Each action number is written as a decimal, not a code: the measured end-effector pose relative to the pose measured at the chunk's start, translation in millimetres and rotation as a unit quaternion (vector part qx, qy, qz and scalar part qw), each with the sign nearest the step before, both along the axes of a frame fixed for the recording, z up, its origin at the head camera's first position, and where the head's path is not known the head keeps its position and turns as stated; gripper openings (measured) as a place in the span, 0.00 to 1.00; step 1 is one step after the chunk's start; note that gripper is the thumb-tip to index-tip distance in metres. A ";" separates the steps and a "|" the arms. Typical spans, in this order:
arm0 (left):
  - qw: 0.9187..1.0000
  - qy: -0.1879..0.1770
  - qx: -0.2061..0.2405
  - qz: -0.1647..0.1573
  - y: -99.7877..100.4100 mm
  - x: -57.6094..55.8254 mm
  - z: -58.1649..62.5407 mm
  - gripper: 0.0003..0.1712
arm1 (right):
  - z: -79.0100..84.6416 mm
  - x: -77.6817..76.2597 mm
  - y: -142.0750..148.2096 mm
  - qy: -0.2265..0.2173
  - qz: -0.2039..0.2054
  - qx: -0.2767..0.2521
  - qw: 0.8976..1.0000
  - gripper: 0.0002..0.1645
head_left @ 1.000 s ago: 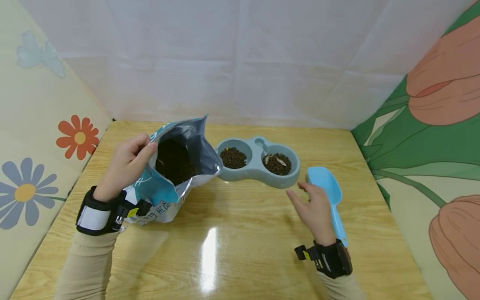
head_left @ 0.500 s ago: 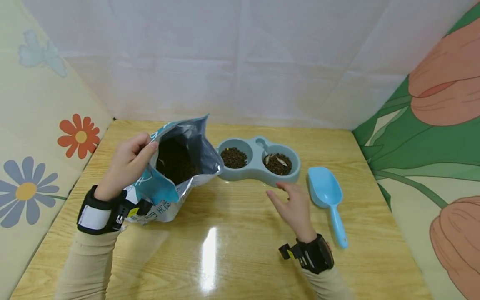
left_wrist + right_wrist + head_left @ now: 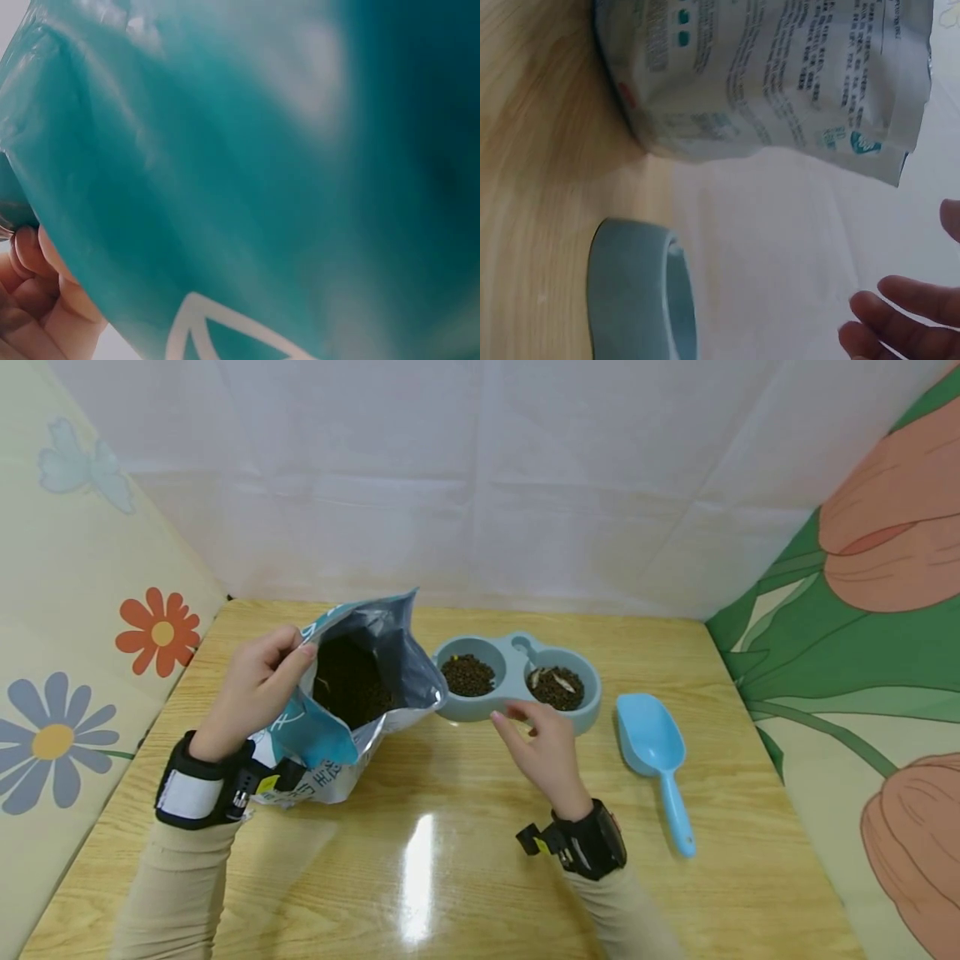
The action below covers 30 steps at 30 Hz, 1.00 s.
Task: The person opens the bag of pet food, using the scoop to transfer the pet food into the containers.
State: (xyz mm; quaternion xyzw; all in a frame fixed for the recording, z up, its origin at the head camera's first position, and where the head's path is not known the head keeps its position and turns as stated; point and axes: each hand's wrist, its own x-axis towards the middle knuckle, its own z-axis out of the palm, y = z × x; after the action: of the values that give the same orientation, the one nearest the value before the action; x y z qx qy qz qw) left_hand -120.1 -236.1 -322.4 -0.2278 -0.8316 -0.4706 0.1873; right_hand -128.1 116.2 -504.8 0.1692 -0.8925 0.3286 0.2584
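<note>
My left hand [image 3: 255,689] grips the left edge of a teal and silver foil food bag [image 3: 318,727], whose mouth gapes wide. Dark brown pellets [image 3: 352,693] show inside it. In the left wrist view the bag's teal side [image 3: 210,187] fills most of the picture, with curled fingers [image 3: 45,285] at its edge. My right hand [image 3: 543,747] holds nothing; its thumb and fingers are spread apart, near the front of a grey-blue double pet bowl [image 3: 476,708]. Both hollows of the bowl contain brown kibble, and pale slivers lie on the right-hand portion.
A light blue scoop [image 3: 652,735] lies on the wooden table [image 3: 465,877] right of the bowl, handle toward the front. A white cloth [image 3: 465,485] hangs behind, and painted floral panels [image 3: 847,652] flank the table. In the right wrist view the bag's printed side [image 3: 765,82] stands beyond the bowl.
My right hand has moved left, away from the scoop and across the front of the bowl toward the bag. The left hand and the bag have stayed in place.
</note>
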 end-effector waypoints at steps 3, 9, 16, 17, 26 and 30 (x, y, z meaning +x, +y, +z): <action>1.000 0.001 -0.002 0.002 -0.7 0.2 -0.5 0.13 | 54.9 12.8 -26.4 -0.025 0.036 -0.042 0.998 0.13; 1.000 0.001 0.001 -0.003 -0.9 1.3 0.6 0.13 | 123.0 27.6 -64.4 -0.107 0.072 -0.074 0.989 0.12; 1.000 -0.001 0.003 -0.009 -1.3 1.6 1.3 0.13 | 114.5 11.0 -81.3 -0.131 0.147 -0.121 0.973 0.20; 1.000 0.001 0.002 -0.009 -1.2 1.3 1.1 0.13 | 111.0 8.4 -82.8 -0.134 0.158 -0.129 0.970 0.20; 1.000 0.007 0.003 -0.013 0.8 -0.1 1.0 0.13 | 106.8 4.5 -92.5 -0.129 0.154 -0.137 0.970 0.18; 1.000 0.019 -0.002 -0.015 2.5 1.2 3.0 0.13 | 127.6 12.3 -98.5 -0.121 0.133 -0.117 0.977 0.18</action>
State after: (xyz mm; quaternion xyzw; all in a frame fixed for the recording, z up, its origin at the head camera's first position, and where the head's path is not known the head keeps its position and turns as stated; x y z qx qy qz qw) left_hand -118.9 -233.6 -319.4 -0.2496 -0.8253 -0.4672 0.1957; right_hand -115.8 17.7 -377.2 0.2145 -0.8422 0.4799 0.1202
